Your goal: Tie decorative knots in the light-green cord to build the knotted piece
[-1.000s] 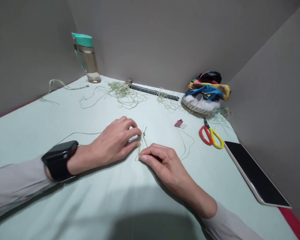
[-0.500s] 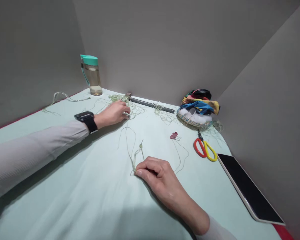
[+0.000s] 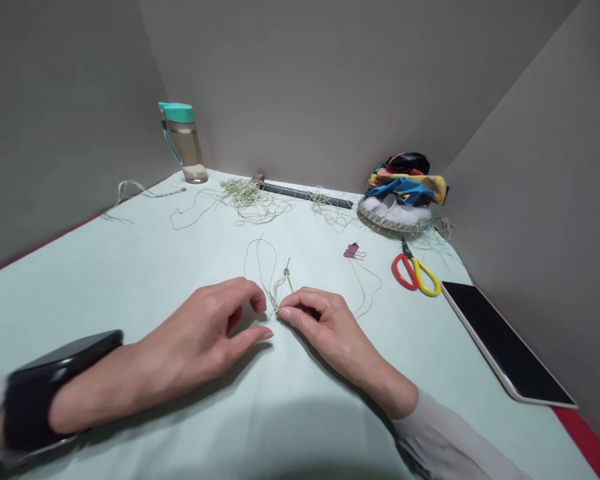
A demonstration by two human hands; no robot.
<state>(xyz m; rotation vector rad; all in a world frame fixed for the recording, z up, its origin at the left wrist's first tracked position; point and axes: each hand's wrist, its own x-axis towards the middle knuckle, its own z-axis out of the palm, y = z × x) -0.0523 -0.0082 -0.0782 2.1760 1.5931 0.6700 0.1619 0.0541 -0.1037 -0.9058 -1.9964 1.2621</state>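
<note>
A thin pale green cord (image 3: 273, 273) lies in a loop on the pale green table cover (image 3: 130, 293), with a small knot (image 3: 287, 272) near its end. My right hand (image 3: 320, 320) pinches the cord's strands between thumb and fingers just below the knot. My left hand (image 3: 205, 327) rests close by with its fingers apart, its fingertips beside the cord and holding nothing. A black smartwatch (image 3: 45, 393) sits on my left wrist.
Loose tangles of green cord (image 3: 245, 197) lie along the back edge by a dark rod (image 3: 305, 194). A bottle (image 3: 184, 143) stands back left. Red-and-yellow scissors (image 3: 415, 275), a binder clip (image 3: 353, 251), a tablet (image 3: 505, 340) and a woven ring with cloth (image 3: 397, 207) lie right.
My left hand has come back from the far tangle to beside the knotted cord, its fingers apart. My right hand stays on the cord, and the view has shifted slightly.
</note>
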